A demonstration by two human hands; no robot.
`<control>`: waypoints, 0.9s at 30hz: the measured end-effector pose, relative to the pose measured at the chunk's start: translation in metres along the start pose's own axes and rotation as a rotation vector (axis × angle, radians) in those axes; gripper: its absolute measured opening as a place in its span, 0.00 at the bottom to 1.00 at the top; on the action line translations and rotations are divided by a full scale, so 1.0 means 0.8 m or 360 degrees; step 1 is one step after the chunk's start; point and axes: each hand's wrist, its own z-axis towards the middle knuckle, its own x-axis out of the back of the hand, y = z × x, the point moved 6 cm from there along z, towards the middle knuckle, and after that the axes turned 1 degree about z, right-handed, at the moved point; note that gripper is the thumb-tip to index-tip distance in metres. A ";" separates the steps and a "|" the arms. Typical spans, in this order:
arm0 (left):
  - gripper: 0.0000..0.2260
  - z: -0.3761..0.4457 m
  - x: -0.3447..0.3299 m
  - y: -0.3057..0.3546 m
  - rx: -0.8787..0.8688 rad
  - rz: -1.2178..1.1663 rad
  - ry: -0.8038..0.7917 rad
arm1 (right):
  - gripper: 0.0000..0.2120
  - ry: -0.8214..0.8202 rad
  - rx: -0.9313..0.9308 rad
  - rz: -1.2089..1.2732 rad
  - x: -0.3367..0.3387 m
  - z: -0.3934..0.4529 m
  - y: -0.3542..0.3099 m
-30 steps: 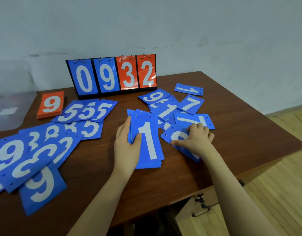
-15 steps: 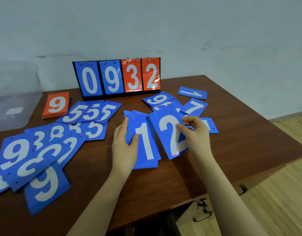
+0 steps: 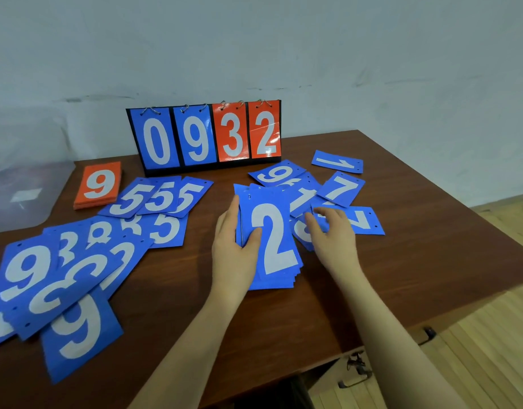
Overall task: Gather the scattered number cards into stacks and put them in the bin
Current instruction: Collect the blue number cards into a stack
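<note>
Clearly, the job is sitting at an early stage. One blue stack (image 3: 270, 246), a 2 on top, is lying near the table's (image 3: 431, 261) front edge, and an orange stack (image 3: 98, 185) topped by a 9 is resting by the back left corner. Everything else is lying loose: fanned 5s (image 3: 163, 199), a big overlapping heap of 3s and 9s (image 3: 56, 278) toward the left edge, and a small cluster (image 3: 337, 187) of 1s, 7s and a 9 toward the right. The clear bin (image 3: 21, 199) at the far left is looking hazy, with no cards visibly in it.

The left hand (image 3: 235, 246) is gripping the blue stack's left side, fingers straight along the edge, thumb pressing the top card. The right hand (image 3: 332, 234) is curling loosely over the cluster's nearest cards, fingertips touching them; whether it is pinching one, I cannot tell.

The cards are looking thin, glossy and stiff, with punched holes along one short edge.
</note>
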 end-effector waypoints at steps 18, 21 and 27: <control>0.27 0.001 0.025 -0.019 0.0010 0.0036 0.0153 | 0.10 -0.0472 0.0513 -0.0092 0.004 -0.015 0.029; 0.27 0.002 0.024 -0.020 0.0014 0.0039 0.0145 | 0.29 -0.0126 0.0159 -0.0460 0.012 -0.004 0.042; 0.27 0.007 0.020 -0.015 0.0014 0.0056 0.0100 | 0.51 -0.0468 -0.0174 -0.0833 -0.004 0.020 0.051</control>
